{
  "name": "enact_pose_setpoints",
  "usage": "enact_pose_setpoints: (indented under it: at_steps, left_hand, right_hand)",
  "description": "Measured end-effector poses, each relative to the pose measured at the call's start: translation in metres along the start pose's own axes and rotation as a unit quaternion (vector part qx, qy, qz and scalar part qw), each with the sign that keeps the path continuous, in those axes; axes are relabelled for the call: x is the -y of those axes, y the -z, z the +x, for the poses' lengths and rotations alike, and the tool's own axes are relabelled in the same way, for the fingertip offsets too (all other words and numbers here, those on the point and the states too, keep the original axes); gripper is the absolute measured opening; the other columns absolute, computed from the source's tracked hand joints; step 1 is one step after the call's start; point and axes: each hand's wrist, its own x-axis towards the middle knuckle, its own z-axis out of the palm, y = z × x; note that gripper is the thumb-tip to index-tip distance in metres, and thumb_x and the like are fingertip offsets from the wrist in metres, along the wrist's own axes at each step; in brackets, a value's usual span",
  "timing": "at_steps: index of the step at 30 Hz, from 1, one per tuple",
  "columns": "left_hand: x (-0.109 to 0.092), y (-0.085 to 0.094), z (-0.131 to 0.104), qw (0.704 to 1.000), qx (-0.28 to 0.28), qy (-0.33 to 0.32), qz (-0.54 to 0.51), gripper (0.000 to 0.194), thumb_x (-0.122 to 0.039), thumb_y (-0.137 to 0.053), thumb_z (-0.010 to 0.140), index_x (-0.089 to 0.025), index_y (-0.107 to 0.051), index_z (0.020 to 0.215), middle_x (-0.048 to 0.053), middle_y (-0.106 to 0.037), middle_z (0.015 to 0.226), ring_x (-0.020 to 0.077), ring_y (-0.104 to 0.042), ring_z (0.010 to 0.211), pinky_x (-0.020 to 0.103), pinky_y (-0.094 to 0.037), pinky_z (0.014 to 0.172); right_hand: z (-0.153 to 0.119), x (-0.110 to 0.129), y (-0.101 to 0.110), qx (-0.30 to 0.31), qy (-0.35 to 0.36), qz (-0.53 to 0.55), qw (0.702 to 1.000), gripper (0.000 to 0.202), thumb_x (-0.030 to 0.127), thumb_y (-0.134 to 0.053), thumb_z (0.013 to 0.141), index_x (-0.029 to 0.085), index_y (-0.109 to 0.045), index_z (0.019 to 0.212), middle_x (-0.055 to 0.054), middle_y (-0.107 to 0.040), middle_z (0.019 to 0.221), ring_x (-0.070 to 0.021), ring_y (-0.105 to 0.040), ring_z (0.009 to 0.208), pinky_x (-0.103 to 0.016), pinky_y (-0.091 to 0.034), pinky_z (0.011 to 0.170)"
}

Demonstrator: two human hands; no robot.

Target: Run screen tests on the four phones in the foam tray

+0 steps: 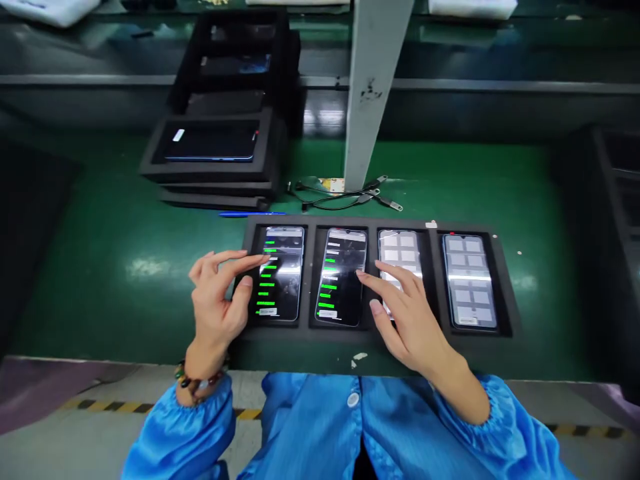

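Observation:
Several smartphones lie side by side in the slots of a black foam tray (309, 267) in front of me. My left hand (220, 300) is open, its index fingertip at the leftmost phone (281, 280), whose dark screen carries green and white lines of text. With fingers apart, my right hand (407, 310) points its index finger at the right edge of the second phone (341, 280), which displays a similar list. That hand partly covers the third phone (400, 247), lit with pale square tiles. The rightmost phone (471, 280) shows the same kind of tiles and is untouched.
Behind the tray, black cables (345, 197) lie by a grey post (373, 93). A blue pen (253, 214) rests near stacked foam trays (215, 170) holding more phones. Another dark tray stack (617, 200) stands at the far right of the green bench (125, 267).

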Motion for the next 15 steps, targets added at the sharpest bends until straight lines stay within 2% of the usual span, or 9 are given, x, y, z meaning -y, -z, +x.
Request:
enact_pose_setpoints:
  at_steps: [5,11,15]
  left_hand:
    - [-0.0045,0.0010,-0.0010,1.000,0.001,0.005,0.008,0.031,-0.029,-0.054,0.106,-0.030,-0.078,0.126,0.008,-0.079,0.120,0.0286,-0.070,0.129,0.060,-0.032,0.130]
    - [-0.0069,0.0026,0.0016,0.998,0.022,-0.056,-0.002,0.032,-0.021,-0.059,0.100,-0.027,-0.080,0.124,0.008,-0.080,0.118,0.0284,-0.072,0.125,0.058,-0.034,0.127]
    - [-0.0035,0.0006,-0.0003,1.000,-0.017,-0.025,-0.002,0.032,-0.020,-0.055,0.102,-0.028,-0.082,0.118,0.006,-0.081,0.115,0.0272,-0.073,0.122,0.056,-0.034,0.127]
  right_hand:
    - [0.0129,0.0057,-0.0101,0.003,0.011,-0.014,1.000,0.053,0.017,-0.048,0.109,0.030,-0.051,0.161,-0.007,-0.075,0.148,-0.0344,-0.055,0.154,-0.060,-0.044,0.120]
    - [0.0125,0.0078,-0.0102,0.026,0.016,-0.030,0.999,0.046,0.019,-0.047,0.111,0.027,-0.057,0.155,-0.007,-0.079,0.142,-0.0338,-0.056,0.152,-0.053,-0.045,0.110]
    - [0.0116,0.0077,-0.0100,0.034,0.033,-0.024,0.999,0.041,0.017,-0.048,0.111,0.025,-0.060,0.149,-0.004,-0.079,0.143,-0.0322,-0.054,0.153,-0.051,-0.039,0.114]
